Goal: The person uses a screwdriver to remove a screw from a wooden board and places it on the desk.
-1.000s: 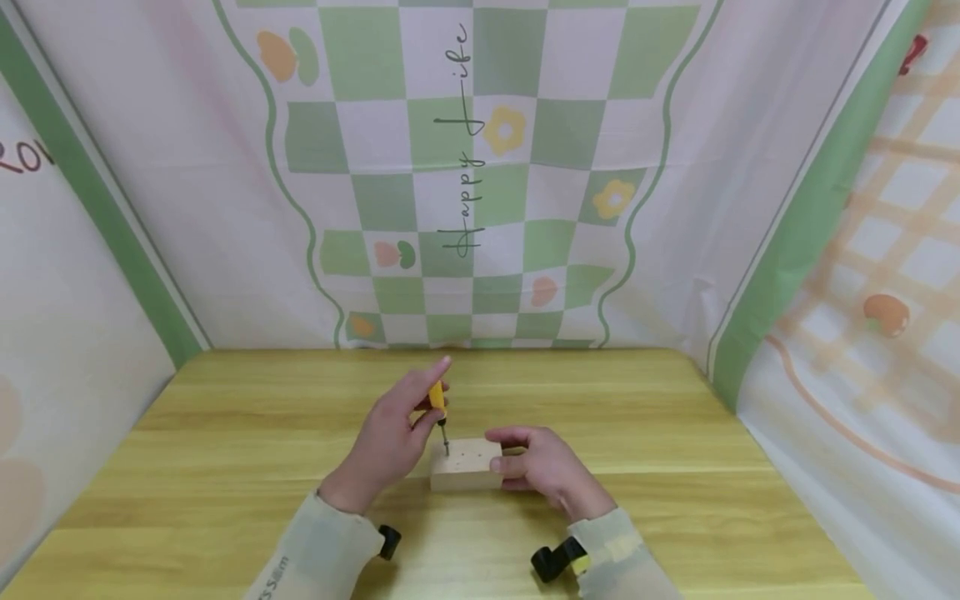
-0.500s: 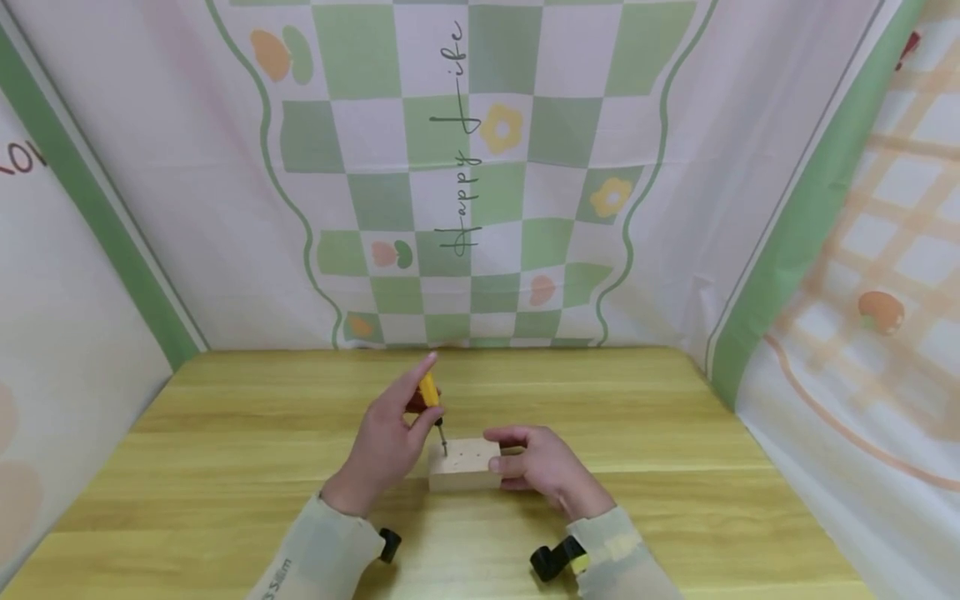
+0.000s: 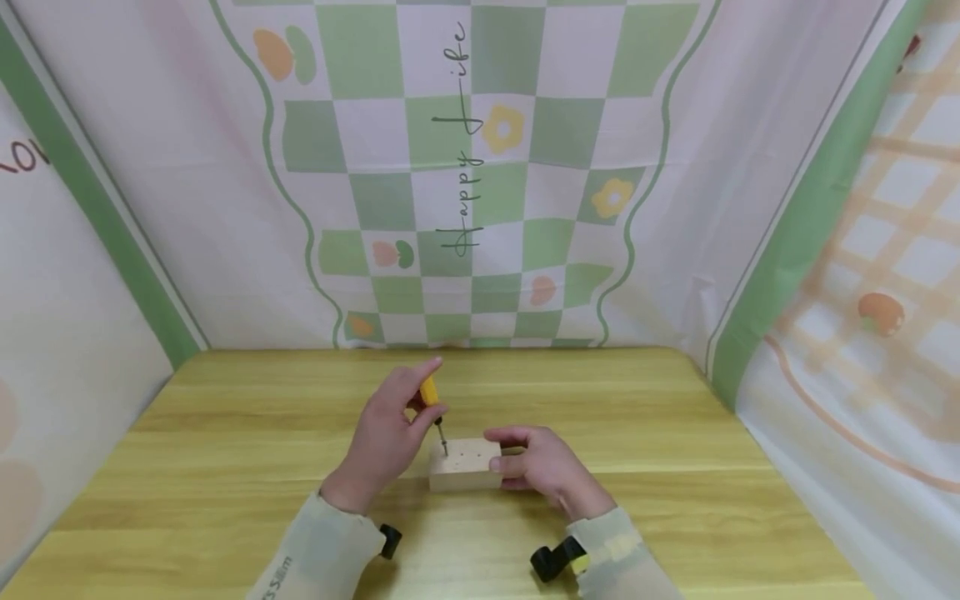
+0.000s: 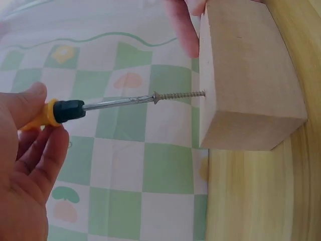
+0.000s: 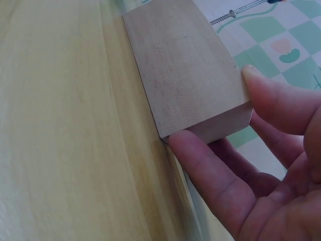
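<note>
My left hand (image 3: pixel 384 437) grips the yellow handle of a screwdriver (image 4: pixel 70 111), whose black collar and metal shaft show in the left wrist view. The shaft's tip meets the head of a screw (image 4: pixel 178 95). That screw stands with its point in the top face of a pale wooden block (image 3: pixel 463 481), near the block's left end, most of its thread exposed. Several small dark holes mark the same face. At the block's right end my right hand (image 3: pixel 552 468) holds it, thumb (image 5: pixel 273 100) on the top edge and fingers against the end and sides.
The block rests on a wood-grain table (image 3: pixel 637 400). Behind the table hangs a green and white checked curtain (image 3: pixel 498 192), with more printed cloth at both sides. A black wrist mount (image 3: pixel 557 560) sits at the right sleeve.
The screwdriver's handle has leaned a little to the left, and my left fingers have shifted slightly around it. Block and right hand stay in place.
</note>
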Demonstrator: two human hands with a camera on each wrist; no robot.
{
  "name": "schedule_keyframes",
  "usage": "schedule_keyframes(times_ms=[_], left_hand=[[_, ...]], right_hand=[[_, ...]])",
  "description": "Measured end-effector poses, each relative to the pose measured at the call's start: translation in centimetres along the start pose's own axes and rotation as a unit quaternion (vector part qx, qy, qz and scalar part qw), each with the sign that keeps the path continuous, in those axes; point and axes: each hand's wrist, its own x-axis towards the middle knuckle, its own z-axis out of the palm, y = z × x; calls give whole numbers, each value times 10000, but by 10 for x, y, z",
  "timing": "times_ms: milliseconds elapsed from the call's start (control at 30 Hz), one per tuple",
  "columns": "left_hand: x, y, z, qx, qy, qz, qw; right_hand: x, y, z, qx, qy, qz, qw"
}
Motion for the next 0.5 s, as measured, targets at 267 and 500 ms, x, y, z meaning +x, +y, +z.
schedule_keyframes(times_ms=[267,500], left_hand=[[4,4,-2,-60,-128,58,9999],[2,7,-4,-192,-223,-336,9990]], right_hand=[[0,0,0,56,-14,7,10000],[0,-1,0,75,-35,7,10000]])
